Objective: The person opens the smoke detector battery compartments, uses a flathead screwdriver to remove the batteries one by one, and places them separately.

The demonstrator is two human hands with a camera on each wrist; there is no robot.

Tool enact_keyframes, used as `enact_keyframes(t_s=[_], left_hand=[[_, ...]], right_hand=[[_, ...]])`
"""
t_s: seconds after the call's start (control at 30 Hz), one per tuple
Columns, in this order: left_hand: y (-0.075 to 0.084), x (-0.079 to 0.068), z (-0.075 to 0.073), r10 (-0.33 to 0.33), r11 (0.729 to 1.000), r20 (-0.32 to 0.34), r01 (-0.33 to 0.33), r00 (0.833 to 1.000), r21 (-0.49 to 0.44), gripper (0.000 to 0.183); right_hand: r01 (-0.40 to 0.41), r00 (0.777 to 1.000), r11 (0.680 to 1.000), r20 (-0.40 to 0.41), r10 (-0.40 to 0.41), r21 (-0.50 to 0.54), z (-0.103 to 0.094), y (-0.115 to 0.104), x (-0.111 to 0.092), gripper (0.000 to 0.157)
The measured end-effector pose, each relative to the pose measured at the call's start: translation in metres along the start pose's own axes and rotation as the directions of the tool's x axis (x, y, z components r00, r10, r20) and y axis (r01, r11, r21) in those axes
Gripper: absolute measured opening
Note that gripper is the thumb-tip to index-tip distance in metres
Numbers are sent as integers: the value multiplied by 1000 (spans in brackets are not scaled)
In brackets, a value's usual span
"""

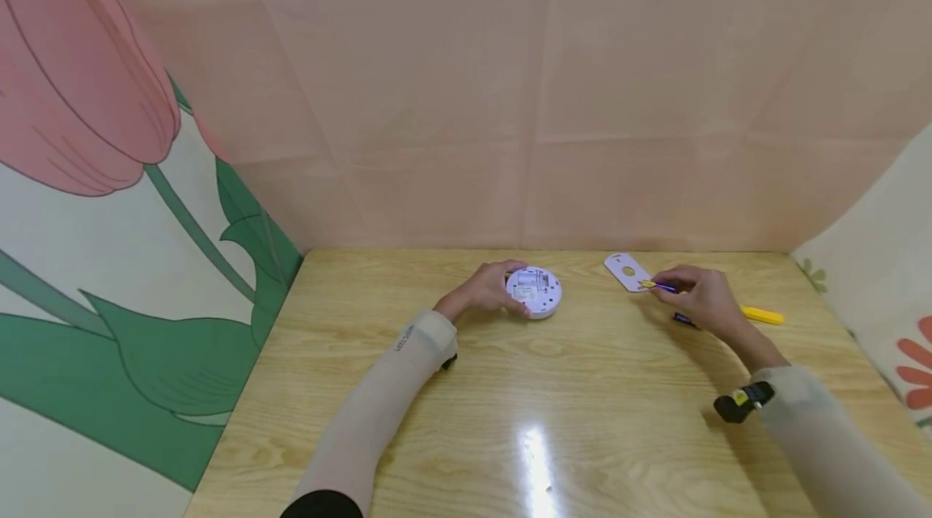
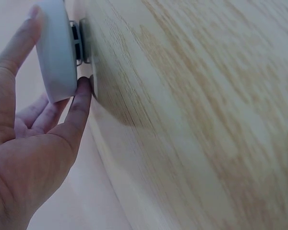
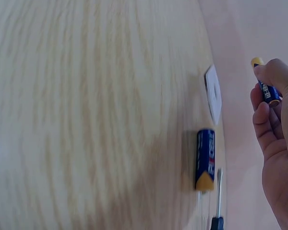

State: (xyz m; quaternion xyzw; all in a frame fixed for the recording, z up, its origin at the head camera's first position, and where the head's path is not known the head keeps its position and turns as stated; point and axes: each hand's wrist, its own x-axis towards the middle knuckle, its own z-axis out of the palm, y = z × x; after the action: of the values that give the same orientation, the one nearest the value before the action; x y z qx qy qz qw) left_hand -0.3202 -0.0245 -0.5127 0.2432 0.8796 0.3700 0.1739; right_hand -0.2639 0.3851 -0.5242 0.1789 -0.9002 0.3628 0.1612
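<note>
My left hand (image 1: 489, 289) grips a white round device (image 1: 535, 303) by its left edge, thumb and fingers on its rim. The device's upturned face shows a recessed compartment and a printed label. In the left wrist view, the white casing (image 2: 57, 57) stands side-on between the thumb and fingers. My right hand (image 1: 705, 297) pinches a blue and yellow battery (image 3: 268, 91) between thumb and fingers, above the table to the right of the device. A second battery (image 3: 205, 158) lies on the table below that hand, partly hidden by it in the head view.
A white plate with a round hole (image 1: 623, 267) lies near the table's back edge. To the right of my right hand lies a yellow handle (image 1: 763, 315); the right wrist view shows a screwdriver's metal shaft (image 3: 219, 191). Fabric walls border the wooden table (image 1: 466, 421).
</note>
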Motion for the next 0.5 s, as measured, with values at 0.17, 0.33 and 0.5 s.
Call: enact_keyframes(t_s=[0.17,0.33,0.5], left_hand=[[-1,0,1,4,1000,1,-4,1000,-2,102],[0,0,0,9,1000,-1,-9,1000,2,102],[-1,0,1,11,1000,-2,-11,1000,6,102]], right_hand=[[-44,999,999,-9,44,-23,-10,9,-9,14],[-64,997,997,-34,63,-38,-17,21,-17,15],[-71,997,996,-45,69,-49,-23,29,-26,16]])
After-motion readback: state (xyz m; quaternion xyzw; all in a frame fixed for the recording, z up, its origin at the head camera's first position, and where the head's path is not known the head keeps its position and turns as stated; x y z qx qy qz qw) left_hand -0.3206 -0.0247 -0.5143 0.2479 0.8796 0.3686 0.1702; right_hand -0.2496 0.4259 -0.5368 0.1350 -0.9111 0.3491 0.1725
